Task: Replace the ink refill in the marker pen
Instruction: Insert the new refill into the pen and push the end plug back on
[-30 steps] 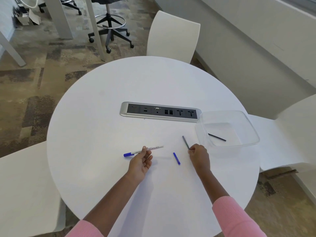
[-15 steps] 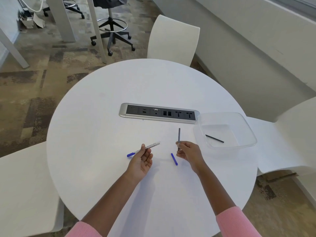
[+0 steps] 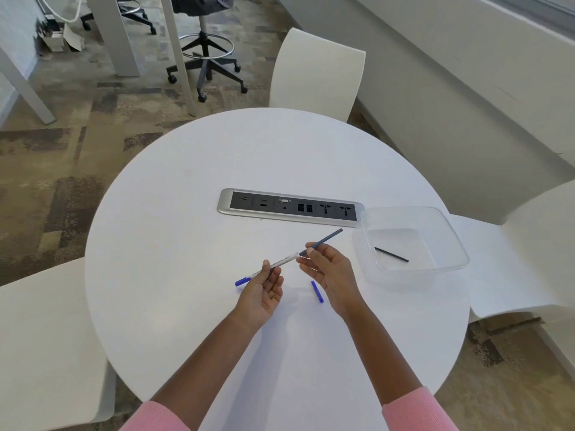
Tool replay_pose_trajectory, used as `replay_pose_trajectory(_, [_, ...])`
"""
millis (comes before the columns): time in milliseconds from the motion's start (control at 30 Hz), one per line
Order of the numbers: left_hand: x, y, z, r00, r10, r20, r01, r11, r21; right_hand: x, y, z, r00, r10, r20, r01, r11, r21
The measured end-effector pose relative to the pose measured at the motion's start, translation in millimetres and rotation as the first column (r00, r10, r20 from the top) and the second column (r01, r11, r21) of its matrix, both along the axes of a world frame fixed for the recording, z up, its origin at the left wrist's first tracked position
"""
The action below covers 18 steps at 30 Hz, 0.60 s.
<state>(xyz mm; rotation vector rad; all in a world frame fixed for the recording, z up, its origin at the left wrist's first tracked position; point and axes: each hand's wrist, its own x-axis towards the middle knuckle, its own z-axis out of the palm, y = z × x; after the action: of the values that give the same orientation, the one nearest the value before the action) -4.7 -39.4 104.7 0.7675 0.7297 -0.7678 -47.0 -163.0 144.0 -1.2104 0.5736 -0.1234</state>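
1. The marker pen [image 3: 284, 259] is held above the table [image 3: 186, 244], tilted, with its blue end pointing down and away from the right hand and its open white end pointing toward it.
2. The pen's barrel is gripped by the left hand [image 3: 261, 293], palm up: the thumb is pressed on top of the barrel and the curled fingers are placed beneath it.
3. A dark ink refill [image 3: 326, 238] is pinched near its lower end between the thumb and fingertips of the right hand [image 3: 329, 272]; the remaining fingers are loosely curled.
4. The refill is lined up with the barrel, and its lower end is met by the barrel's open end just beside the pinch. Whether it has entered the barrel cannot be told.
5. A small blue cap piece [image 3: 317, 291] is seen lying on the table just below the right hand, touched by neither hand.
6. A clear plastic container [image 3: 457, 241] is set near the right hand on its outer side, and a second dark refill [image 3: 391, 255] is seen lying inside it.
7. Beyond both hands, a silver socket panel [image 3: 291, 207] is set into the table.
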Motion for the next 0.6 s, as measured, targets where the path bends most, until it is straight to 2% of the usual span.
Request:
replay_pose_trajectory(367, [1.2, -1.5, 1.7, 1.0, 0.012, 0.007, -0.012, 1.0, 0.001, 3.3, 2.3, -0.9, 0.998, 0.02, 0.055, -0.019, 1.0, -0.02])
replay_pose_trajectory(467, [1.8, -2.7, 4.2, 1.0, 0.01, 0.011, -0.01, 1.0, -0.004, 5.7, 2.3, -1.0, 0.999, 0.041, 0.03, -0.035, 0.983, -0.183])
replay_pose_trajectory(600, [1.7, -4.5, 6.5, 1.0, 0.004, 0.013, -0.004, 1.0, -0.013, 8.6, 2.4, -0.7, 0.994, 0.1, -0.03, -0.103, 0.887, -0.451])
